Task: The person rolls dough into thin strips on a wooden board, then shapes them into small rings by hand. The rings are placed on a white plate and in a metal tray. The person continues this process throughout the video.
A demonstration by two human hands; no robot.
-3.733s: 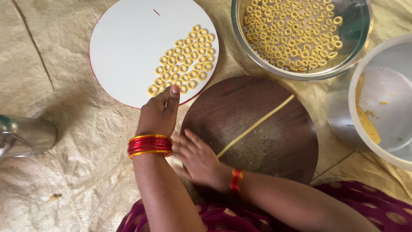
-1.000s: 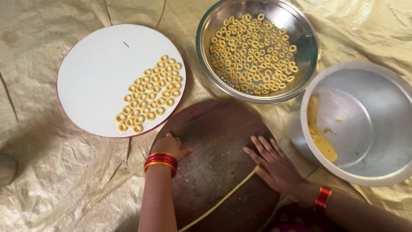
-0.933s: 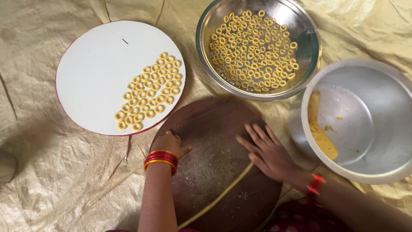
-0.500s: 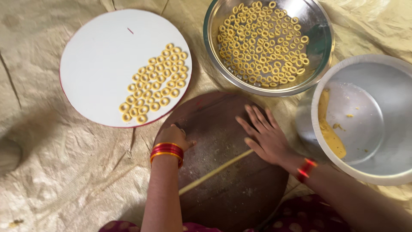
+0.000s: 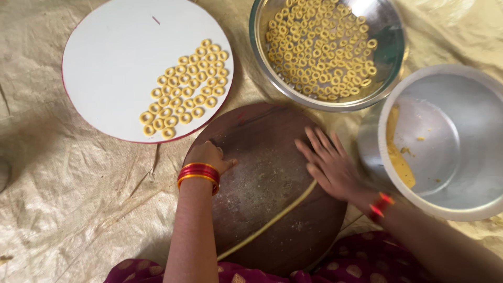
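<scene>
the right hand [image 5: 330, 165] lies flat, fingers wide, on the thin dough rope [image 5: 272, 222] across the round brown board [image 5: 262, 194] (the left hand [image 5: 208, 157] is curled, holding nothing) — press too hard and the rope could snap.

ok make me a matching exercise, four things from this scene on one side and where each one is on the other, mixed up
Things:
1. dough rope
2. white disc
3. steel pot
4. glass bowl

Places:
A. far right, with a yellow dough smear inside
B. top centre, full of small rings
C. top left, rings laid in rows on it
D. across the round wooden board, under the right hand

Pairs: 1-D, 2-C, 3-A, 4-B
</scene>
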